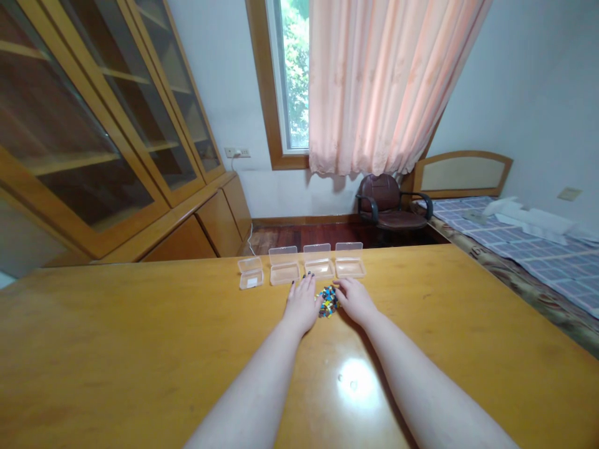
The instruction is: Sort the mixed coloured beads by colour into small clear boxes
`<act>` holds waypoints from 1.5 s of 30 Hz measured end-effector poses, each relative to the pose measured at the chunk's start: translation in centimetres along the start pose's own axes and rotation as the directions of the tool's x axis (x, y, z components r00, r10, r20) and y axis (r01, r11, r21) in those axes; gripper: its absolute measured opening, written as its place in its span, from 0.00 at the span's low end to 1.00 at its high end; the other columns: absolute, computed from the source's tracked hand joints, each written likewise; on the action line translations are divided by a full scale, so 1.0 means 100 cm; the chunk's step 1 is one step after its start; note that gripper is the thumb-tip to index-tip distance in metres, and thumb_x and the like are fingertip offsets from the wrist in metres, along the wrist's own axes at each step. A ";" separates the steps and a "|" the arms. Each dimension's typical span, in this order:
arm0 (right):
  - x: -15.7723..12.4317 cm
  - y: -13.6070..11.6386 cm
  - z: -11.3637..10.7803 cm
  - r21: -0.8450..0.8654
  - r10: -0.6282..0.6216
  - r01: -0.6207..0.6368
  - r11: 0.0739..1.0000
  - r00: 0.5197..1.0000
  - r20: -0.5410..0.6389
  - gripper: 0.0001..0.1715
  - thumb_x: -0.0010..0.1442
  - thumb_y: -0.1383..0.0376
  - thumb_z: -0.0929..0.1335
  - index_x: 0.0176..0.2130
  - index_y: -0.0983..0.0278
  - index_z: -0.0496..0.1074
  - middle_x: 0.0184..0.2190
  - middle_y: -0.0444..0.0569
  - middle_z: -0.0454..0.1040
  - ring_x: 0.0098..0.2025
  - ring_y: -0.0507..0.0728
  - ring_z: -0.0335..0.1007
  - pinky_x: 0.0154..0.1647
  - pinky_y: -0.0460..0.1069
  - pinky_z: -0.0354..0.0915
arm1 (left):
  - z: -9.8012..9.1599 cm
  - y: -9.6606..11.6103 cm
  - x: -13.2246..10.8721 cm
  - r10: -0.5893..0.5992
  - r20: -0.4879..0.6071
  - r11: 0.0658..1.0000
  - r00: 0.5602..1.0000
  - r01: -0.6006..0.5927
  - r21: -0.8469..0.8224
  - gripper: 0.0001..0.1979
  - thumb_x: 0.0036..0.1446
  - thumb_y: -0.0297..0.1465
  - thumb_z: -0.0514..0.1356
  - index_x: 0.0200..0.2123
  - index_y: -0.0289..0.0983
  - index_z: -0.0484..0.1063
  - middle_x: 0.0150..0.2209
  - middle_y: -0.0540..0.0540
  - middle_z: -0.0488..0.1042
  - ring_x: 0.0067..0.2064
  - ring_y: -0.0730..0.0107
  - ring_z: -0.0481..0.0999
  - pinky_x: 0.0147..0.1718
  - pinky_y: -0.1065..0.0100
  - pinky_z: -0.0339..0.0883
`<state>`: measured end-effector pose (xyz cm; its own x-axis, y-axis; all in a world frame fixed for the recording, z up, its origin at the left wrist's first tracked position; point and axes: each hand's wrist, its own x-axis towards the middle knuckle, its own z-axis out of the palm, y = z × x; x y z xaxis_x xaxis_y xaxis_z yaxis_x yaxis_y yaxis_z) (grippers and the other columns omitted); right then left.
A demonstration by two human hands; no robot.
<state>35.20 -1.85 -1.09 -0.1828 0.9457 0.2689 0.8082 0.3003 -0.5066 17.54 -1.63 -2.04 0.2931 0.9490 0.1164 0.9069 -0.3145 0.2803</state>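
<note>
A small heap of mixed blue, yellow, white, brown and dark pieces (pixel 328 300) lies on the table between my hands; the pieces are too small to name. My left hand (pixel 303 304) rests at the heap's left side, fingers stretched forward and apart, thumb against the pieces. On the other side, my right hand (pixel 354 299) curves over the right edge of the heap with its fingertips at the pieces. Whether it pinches one is hidden. Just beyond stand clear plastic boxes with lids raised: a right box (pixel 350 269), a middle box (pixel 320 270) and a left box (pixel 284 274).
A smaller clear box (pixel 251 280) with a white label stands at the row's left end. The wooden table (pixel 140 349) ends just behind the boxes. Past it are a brown armchair (pixel 388 202), a glass-door cabinet (pixel 178 199) and a bed (pixel 524 243).
</note>
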 end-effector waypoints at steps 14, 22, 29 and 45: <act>-0.001 0.001 -0.001 0.020 0.003 -0.006 1.000 0.993 0.116 0.17 0.58 0.67 0.62 0.43 0.61 0.76 0.36 0.50 0.74 0.38 0.55 0.70 0.42 0.47 0.62 | -0.006 0.004 -0.001 -0.030 0.007 0.994 1.000 0.030 -0.107 0.28 0.59 0.35 0.49 0.62 0.32 0.54 0.64 0.38 0.54 0.63 0.59 0.55 0.60 0.59 0.52; -0.001 0.007 0.003 0.065 0.043 -0.047 0.997 0.997 0.070 0.19 0.55 0.72 0.61 0.43 0.64 0.75 0.40 0.51 0.75 0.42 0.56 0.69 0.46 0.48 0.62 | -0.013 0.012 -0.004 0.013 -0.124 0.997 0.992 -0.022 -0.070 0.24 0.60 0.33 0.49 0.59 0.35 0.59 0.61 0.40 0.60 0.62 0.59 0.58 0.60 0.58 0.50; -0.008 -0.002 -0.007 0.039 0.001 0.007 0.999 0.975 -0.223 0.14 0.59 0.66 0.61 0.41 0.65 0.73 0.38 0.53 0.74 0.40 0.57 0.68 0.45 0.51 0.62 | -0.037 0.024 -0.011 -0.120 -0.224 0.993 0.967 0.113 -0.045 0.15 0.58 0.31 0.51 0.47 0.37 0.69 0.47 0.40 0.71 0.50 0.56 0.68 0.52 0.57 0.59; -0.011 0.008 -0.001 0.185 -0.098 0.184 0.965 0.912 -0.399 0.10 0.59 0.67 0.61 0.36 0.64 0.71 0.33 0.50 0.73 0.35 0.56 0.66 0.37 0.50 0.63 | -0.044 0.029 0.090 -0.090 0.041 0.989 0.995 0.084 0.124 0.15 0.62 0.33 0.49 0.44 0.33 0.72 0.44 0.36 0.75 0.48 0.58 0.73 0.48 0.62 0.64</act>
<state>36.11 -2.63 -1.65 -0.0222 0.7831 0.6215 0.6432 0.4871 -0.5908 21.49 5.91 3.97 0.2226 0.9736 0.0514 0.9589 -0.2281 0.1685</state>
